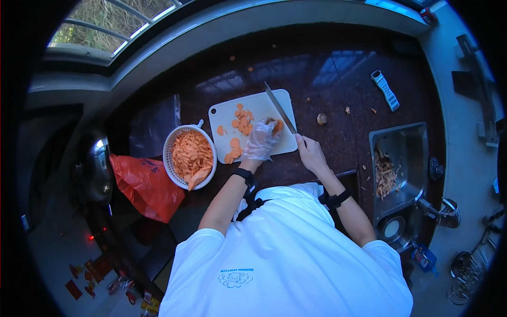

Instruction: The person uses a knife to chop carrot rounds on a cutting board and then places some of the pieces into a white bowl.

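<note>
My left hand (261, 138) wears a clear plastic glove and grips an orange sweet potato (279, 126) on the white cutting board (267, 105). My fingers hide much of the sweet potato. In my bare right hand (312, 153) is the handle of a kitchen knife (280, 107). Its long blade slants across the right part of the board, just right of the sweet potato. Orange slices (242, 121) lie in a loose group on the board, with more slices (234, 151) near its front edge. Beside the board stands a white plastic colander (166, 156) full of shredded orange pieces (190, 152).
A red plastic bag (144, 186) lies left of the colander. Scraps and a cut-off end (321, 119) are scattered on the dark countertop (336, 146). A white grater (385, 90) lies at the back right, behind a steel sink (412, 158) holding peelings (384, 174).
</note>
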`<state>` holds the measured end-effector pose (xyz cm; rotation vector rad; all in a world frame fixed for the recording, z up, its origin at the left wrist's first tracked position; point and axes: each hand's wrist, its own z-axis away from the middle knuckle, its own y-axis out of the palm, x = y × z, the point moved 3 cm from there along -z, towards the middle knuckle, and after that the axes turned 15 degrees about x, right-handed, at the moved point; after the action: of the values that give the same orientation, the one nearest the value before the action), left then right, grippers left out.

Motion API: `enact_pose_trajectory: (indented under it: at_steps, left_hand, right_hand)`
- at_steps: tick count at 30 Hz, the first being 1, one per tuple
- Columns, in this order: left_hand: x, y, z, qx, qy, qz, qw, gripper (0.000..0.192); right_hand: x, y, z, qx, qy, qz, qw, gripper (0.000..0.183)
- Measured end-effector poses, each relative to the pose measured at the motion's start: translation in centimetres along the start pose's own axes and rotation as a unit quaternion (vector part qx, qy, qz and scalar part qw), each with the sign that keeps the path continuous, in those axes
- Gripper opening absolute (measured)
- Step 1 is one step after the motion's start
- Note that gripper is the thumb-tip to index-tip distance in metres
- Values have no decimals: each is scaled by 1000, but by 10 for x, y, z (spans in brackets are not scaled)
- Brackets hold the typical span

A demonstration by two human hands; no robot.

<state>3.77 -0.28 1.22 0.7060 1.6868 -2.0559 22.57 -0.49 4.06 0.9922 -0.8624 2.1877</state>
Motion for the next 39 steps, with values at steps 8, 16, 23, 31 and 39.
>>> enact_pose_trajectory:
  at_steps: [8, 16, 23, 31, 39]
  left_hand:
    - [9, 4, 1, -9, 21, 41, 999, 20]
    - [14, 9, -1, -22, 17, 60, 998, 21]
    - [8, 4, -2, -28, 5, 55, 998, 18]
    - [11, 0, -2, -30, -23, 91, 995, 13]
    - [12, 4, -2, -21, -68, 156, 985, 13]
  right_hand:
    - [6, 6, 1, 9, -27, 84, 996, 50]
    - [6, 6, -2, 7, -44, 106, 993, 51]
    - [16, 14, -4, 18, 38, 179, 983, 52]
    - [4, 9, -12, -15, -17, 61, 998, 51]
    - [9, 8, 2, -7, 7, 85, 996, 49]
